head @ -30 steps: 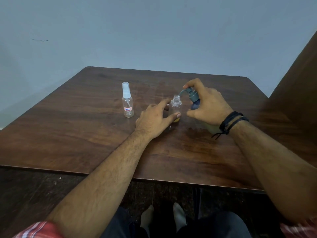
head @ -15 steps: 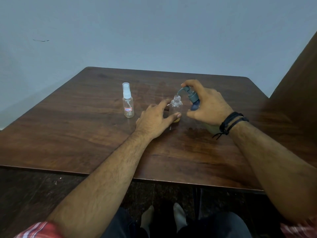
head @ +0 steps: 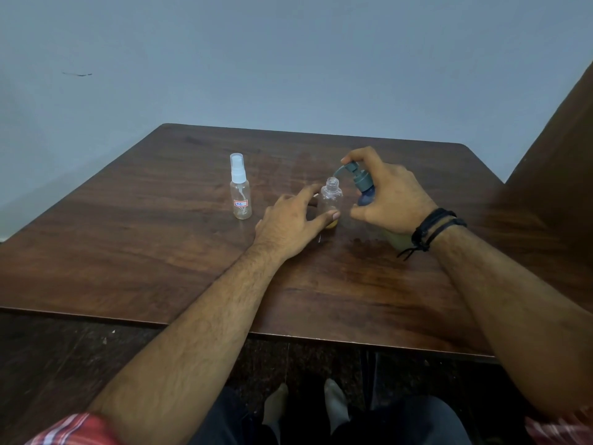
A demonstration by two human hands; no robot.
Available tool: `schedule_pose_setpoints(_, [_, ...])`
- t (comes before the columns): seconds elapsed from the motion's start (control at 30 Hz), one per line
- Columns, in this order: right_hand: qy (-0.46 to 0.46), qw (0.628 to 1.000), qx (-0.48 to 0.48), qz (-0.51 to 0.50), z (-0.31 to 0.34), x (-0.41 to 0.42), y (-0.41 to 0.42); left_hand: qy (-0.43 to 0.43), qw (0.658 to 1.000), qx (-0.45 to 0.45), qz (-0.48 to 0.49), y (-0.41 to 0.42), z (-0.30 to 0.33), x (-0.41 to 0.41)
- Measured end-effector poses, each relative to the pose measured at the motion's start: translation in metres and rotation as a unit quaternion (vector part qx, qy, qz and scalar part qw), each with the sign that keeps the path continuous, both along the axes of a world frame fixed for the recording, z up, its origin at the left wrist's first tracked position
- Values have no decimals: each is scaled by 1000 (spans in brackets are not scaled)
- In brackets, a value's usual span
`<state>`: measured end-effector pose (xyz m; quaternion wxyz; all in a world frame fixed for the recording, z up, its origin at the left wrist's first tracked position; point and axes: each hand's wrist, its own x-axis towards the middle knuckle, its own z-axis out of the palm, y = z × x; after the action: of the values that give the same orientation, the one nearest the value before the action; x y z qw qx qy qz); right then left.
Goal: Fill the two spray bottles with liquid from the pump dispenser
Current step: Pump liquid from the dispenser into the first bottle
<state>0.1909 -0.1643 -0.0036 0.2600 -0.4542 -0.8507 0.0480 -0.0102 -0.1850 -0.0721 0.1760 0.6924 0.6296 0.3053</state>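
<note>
Filling the room: brown table [head: 160, 252], blue wall [head: 288, 59].

One label noted: a small white sticker with a red border on the lower body of the capped spray bottle [head: 240, 191], standing on the wooden table [head: 128, 252]. Its dark marking appears to read "7c", though it is too small to confirm. No other text is legible.
</note>
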Motion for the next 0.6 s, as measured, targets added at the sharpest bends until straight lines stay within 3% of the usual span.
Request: schedule_pose_setpoints(0.6, [7, 1000, 7, 3, -2, 2, 1, 0, 1000, 7, 1, -6, 5, 1])
